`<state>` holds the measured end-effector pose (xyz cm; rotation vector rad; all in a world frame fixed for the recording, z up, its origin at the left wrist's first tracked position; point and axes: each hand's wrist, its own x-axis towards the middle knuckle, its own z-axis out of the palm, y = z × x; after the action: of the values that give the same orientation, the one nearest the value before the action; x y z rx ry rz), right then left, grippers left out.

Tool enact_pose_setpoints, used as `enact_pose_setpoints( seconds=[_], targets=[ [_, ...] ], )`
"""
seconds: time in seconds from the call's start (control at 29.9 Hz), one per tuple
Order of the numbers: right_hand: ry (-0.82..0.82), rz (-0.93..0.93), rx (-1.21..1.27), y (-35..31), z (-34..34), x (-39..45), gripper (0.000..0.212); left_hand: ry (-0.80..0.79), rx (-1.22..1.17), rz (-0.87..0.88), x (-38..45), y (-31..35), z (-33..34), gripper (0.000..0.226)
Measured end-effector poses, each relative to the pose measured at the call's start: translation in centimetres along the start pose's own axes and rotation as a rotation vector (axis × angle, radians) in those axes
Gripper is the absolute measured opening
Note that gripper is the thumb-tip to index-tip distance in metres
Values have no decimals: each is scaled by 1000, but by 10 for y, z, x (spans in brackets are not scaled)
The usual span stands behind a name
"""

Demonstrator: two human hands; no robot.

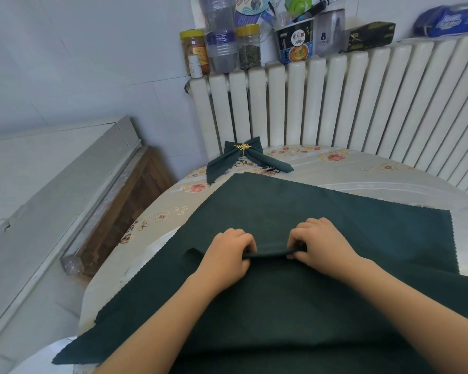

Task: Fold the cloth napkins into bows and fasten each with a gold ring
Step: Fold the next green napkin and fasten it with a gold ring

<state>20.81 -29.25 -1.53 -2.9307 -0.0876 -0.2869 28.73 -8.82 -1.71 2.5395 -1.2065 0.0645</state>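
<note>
A dark green cloth napkin (308, 206) lies spread flat over the round table, one corner pointing away from me. My left hand (227, 255) and my right hand (319, 244) sit side by side at its middle, each pinching a raised fold of the fabric (270, 254) that runs between them. A finished green bow napkin (247, 159) lies at the table's far edge, fastened at its centre with a gold leaf ring (243, 147).
The table carries a floral tablecloth (362, 168). A white radiator (335, 103) stands behind it, with jars, bottles and a noodle cup (295, 41) on its top. A grey box (52, 184) and a wooden board (125, 211) sit at the left.
</note>
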Motion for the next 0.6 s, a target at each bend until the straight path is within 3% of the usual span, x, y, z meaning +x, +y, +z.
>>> enact_pose_setpoints(
  seconds=[0.17,0.27,0.33,0.43,0.6],
  targets=[
    [-114,32,130,3,0,-12,25,-120,-98,-23,-16,-3,-1,17],
    [-91,115,234,2,2,-15,31,-129,-244,-140,-19,-1,-1,11],
    [-63,176,257,0,5,-15,26,-95,-318,-273,-17,2,2,23],
    [-5,228,193,-8,11,-15,14,-33,-285,-372,-12,9,5,19],
    [-33,283,82,-12,10,-12,42,-26,-201,-450,-6,16,1,41]
  ],
)
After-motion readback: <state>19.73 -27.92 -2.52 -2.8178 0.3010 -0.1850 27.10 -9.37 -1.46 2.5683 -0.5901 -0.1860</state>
